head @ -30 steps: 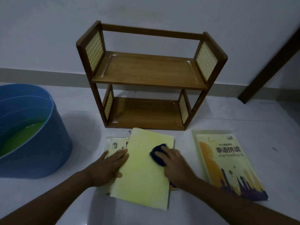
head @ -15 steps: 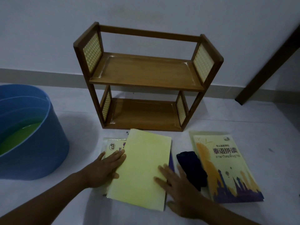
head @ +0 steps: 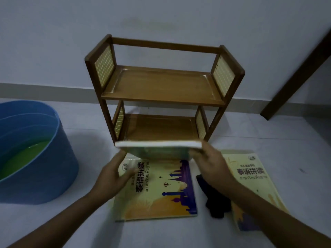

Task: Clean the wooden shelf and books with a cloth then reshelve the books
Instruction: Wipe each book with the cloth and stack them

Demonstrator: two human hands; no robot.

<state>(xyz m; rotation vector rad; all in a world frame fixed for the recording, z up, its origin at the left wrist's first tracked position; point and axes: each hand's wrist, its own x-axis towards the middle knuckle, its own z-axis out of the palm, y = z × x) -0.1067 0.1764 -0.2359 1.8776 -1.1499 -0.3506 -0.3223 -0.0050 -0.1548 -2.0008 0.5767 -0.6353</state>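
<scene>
A two-tier wooden shelf stands empty against the wall. In front of its lower tier I hold a yellow book lifted off the floor, its page edge facing me. My left hand grips its left end and my right hand its right end. Below it a second book lies flat, cover up. A third book lies to the right. The dark blue cloth lies crumpled on the floor between these two books, partly under my right forearm.
A blue bucket holding greenish water stands on the floor at the left. A dark wooden door frame leans across the right side. The floor is pale tile, with a skirting board along the wall.
My right hand put the cloth down between the books. Both hands then took the top book and raised it towards the shelf, which uncovered the book beneath.
</scene>
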